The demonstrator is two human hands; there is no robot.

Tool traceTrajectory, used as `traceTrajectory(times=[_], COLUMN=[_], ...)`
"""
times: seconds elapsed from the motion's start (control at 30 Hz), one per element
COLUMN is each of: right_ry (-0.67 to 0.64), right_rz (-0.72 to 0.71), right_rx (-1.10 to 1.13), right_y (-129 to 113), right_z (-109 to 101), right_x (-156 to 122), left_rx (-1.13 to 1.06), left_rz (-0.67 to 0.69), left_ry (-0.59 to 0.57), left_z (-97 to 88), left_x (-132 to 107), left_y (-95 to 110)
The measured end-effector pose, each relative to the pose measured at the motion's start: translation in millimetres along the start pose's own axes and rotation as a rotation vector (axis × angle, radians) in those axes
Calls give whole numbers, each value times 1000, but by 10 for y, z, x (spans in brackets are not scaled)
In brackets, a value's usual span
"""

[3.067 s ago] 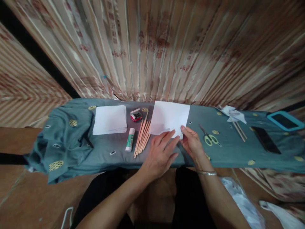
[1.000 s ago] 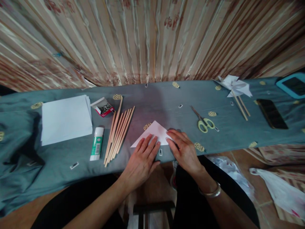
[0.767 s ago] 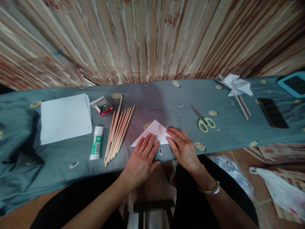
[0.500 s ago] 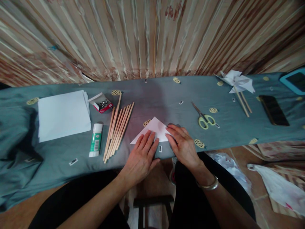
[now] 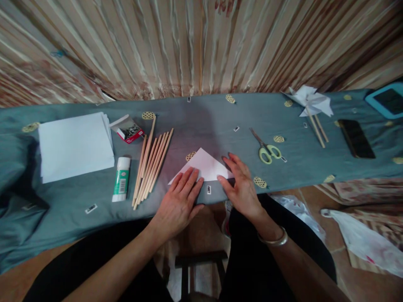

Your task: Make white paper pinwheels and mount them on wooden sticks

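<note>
A white sheet of paper (image 5: 206, 165), folded into a triangle, lies near the front edge of the cloth-covered table (image 5: 217, 121). Its peak points away from me. My left hand (image 5: 178, 201) rests flat on the left part of the folded edge, fingers stretched out. At the paper's right corner is my right hand (image 5: 242, 188), its fingers spread and slightly bent, with thumb and fingertips on or beside the corner. Several wooden sticks (image 5: 153, 165) lie left of the paper, and green-handled scissors (image 5: 266, 149) lie to its right.
Farther left are a glue stick (image 5: 121, 180), an open box of small metal pieces (image 5: 129, 130) and a stack of white paper (image 5: 77, 147). White paper pinwheels on sticks (image 5: 310, 102), a black phone (image 5: 355, 138) and a blue-framed device (image 5: 388, 100) lie at the right. A curtain (image 5: 176, 46) hangs behind.
My right hand's fingers have spread and shifted outward, uncovering more of the paper's right side. My left hand stays on the folded edge. The whole view has shifted slightly.
</note>
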State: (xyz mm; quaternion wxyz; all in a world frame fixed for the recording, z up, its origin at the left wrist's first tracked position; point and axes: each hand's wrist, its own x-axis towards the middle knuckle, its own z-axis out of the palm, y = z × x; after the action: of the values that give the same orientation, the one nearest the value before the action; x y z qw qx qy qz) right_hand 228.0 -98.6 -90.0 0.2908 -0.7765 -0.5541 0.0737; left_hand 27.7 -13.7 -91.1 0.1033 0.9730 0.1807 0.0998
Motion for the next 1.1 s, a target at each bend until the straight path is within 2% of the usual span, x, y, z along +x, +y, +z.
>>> traceTrajectory(times=[0.2, 0.4, 0.6, 0.8, 0.93, 1.0, 1.1], right_ry=[34, 77, 22, 51, 87, 138, 239], right_rz=[32, 14, -21, -21, -1, 38, 95], right_rx=[6, 27, 115, 226, 311, 347, 312], right_y=[235, 333, 288, 184, 105, 99, 120], right_z=[-150, -206, -224, -173, -217, -272, -362], right_x=[-71, -99, -116, -96, -66, -40, 2], left_rx=[4, 29, 26, -50, -62, -17, 50], left_rz=[-38, -59, -73, -142, -122, -79, -4], left_ry=[40, 139, 262, 302, 384, 445, 454], left_z=[-90, -212, -305, -249, -245, -277, -308], left_x=[-189, -305, -236, -96, 31, 105, 200], left_y=[-126, -224, -267, -304, -237, -146, 41])
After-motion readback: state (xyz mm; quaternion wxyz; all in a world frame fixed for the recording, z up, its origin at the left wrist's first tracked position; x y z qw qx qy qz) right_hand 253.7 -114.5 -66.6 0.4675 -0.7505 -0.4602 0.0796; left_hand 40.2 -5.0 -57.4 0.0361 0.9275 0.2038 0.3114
